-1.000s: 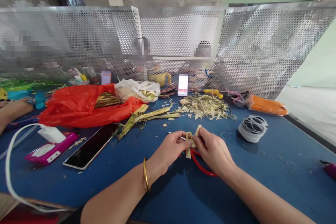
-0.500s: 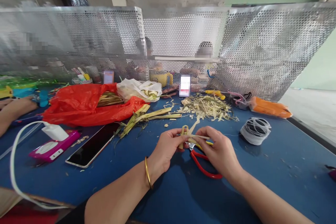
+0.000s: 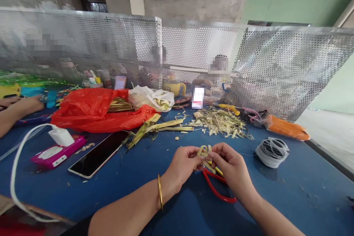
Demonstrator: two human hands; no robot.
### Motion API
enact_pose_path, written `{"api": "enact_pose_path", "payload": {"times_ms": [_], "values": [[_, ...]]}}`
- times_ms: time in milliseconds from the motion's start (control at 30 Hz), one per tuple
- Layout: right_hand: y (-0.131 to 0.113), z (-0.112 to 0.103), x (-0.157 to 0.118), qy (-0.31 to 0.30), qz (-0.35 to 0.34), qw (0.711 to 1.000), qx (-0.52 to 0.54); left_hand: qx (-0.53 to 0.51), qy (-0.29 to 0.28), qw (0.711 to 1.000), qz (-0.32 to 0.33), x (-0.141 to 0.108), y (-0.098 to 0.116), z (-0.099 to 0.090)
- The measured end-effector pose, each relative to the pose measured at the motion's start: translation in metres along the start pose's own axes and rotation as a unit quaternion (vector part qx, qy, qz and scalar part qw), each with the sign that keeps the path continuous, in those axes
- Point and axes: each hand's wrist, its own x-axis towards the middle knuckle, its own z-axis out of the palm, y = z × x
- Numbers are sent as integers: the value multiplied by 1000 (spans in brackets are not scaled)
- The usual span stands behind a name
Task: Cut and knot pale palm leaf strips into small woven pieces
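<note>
Both hands meet above the blue table, pinching pale dried-leaf strips (image 3: 204,150) that curve into small loops. My left hand (image 3: 186,159), with a gold bangle at its wrist, is closed on the strips from the left. My right hand (image 3: 227,160) has its thumb and fingers closed on the same strips from the right. Below them are scissors (image 3: 218,193) with red handles; my hands cover the blades, and I cannot tell whether a hand touches them. Right of my right hand sits a spool of pale thread (image 3: 272,152).
Beyond my hands lie leaf scraps (image 3: 221,121) and longer dried stalks (image 3: 157,127). A red plastic bag (image 3: 83,108), a phone (image 3: 96,155) and a magenta power strip (image 3: 58,152) are at left. Another person's hand (image 3: 30,105) rests far left. A perforated metal screen (image 3: 118,40) stands behind.
The strip that stuck up and the one stretched to the right are now bent into loops between the fingers. My right hand has come closer to my left. The view has shifted slightly.
</note>
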Motion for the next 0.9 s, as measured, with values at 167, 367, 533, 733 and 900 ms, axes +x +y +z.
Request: {"api": "enact_pose_path", "payload": {"times_ms": [167,367,533,733,900], "values": [[1,0,1,-2,18,999,-29,52,11,997,49,1,1,-2],[6,-1,2,-11,25,998,-56,168,11,979,112,4,-6,-7],[6,-2,2,-1,33,997,-73,237,36,962,133,2,-8,-8],[2,0,0,9,26,992,-121,321,50,931,166,-3,-4,-7],[4,2,-1,-1,47,996,-74,354,43,919,169,-5,-6,-6]]}}
